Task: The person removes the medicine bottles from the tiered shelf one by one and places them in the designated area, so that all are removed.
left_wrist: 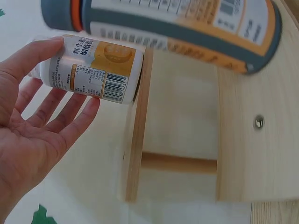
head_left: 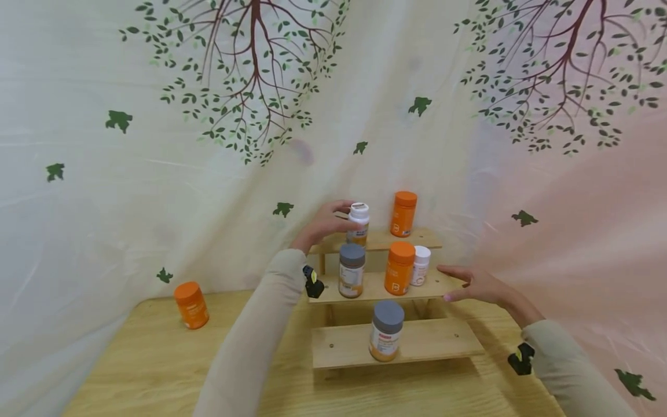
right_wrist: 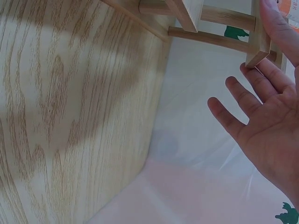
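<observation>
Standing on the top tier (head_left: 383,238) of a three-step wooden stand (head_left: 443,341), in the head view, a white bottle (head_left: 358,215) occupies the left side, within the grasp of the left hand (head_left: 328,223). The thumb crosses the bottle's near side and the fingers pass behind it. To its right, well apart, is an upright orange jar (head_left: 403,214). The middle tier (head_left: 372,286) bears a grey-lidded jar (head_left: 352,272) at left and, farther right, a second orange jar (head_left: 400,269) with a small white bottle (head_left: 421,266) just beside it, partly hidden. On the bottom tier (head_left: 438,341) is another grey-lidded jar (head_left: 387,331); a third orange jar (head_left: 191,305) stands on the table (head_left: 156,370), left of the stand. The right hand (head_left: 482,284), empty, lies at the right end of the middle tier, thumb and fingers spread apart. Behind hangs a backdrop (head_left: 219,202) with trees and leaves.

Left wrist view: the white bottle shows a yellow-and-white label with a barcode (left_wrist: 114,87); its base meets the tier or nearly so, and firmness of grip cannot be told. A grey-lidded jar crosses the upper foreground.

Right wrist view: the right hand's fingers extend loosely beside the stand's wooden end; whether the fingertips touch it cannot be told. An orange-and-white object (right_wrist: 290,11) is cut off at the upper corner.
</observation>
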`<state>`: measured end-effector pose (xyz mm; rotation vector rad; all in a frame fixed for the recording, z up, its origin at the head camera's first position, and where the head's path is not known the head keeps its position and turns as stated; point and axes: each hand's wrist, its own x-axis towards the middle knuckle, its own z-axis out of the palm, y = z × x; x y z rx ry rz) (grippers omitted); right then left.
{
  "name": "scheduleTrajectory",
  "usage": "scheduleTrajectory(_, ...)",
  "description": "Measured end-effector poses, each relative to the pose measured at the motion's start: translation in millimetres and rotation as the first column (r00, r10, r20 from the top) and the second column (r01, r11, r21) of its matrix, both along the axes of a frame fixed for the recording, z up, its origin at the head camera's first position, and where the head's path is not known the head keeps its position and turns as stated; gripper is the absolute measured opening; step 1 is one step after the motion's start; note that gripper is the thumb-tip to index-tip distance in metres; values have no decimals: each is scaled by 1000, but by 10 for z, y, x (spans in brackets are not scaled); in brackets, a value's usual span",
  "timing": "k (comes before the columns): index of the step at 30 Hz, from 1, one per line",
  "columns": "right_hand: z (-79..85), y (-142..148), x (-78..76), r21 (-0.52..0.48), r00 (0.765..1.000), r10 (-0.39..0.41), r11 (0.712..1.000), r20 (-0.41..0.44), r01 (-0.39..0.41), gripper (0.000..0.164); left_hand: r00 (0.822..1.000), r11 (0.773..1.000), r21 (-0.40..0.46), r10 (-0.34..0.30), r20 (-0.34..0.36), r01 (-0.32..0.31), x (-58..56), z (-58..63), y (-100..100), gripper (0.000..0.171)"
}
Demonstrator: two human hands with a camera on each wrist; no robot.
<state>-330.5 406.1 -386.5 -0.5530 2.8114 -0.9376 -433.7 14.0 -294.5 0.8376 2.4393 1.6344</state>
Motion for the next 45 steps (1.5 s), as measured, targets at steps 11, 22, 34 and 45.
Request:
scheduleTrajectory(11,17,-12,17,2,1000,9,1000,11,-9,81,1000,1000,5,17,-3,-17,40,-39,-398,60)
scheduleTrajectory(22,29,-7,-24,9,1000,3,1000,17,-3,82,999,1000,-10,27,-43,-27,154,-14,-862,58)
scheduleTrajectory(34,20,-31,-15,-12,1000,8,1000,20,-8,82,998,998,15,56,-28,-55,402,-125,-1366,60)
scheduleTrajectory(45,28,-23,2,-27,1000,24,999,16,-23,81,993,994,14,109,-41,-109,583,-357,-1865,57)
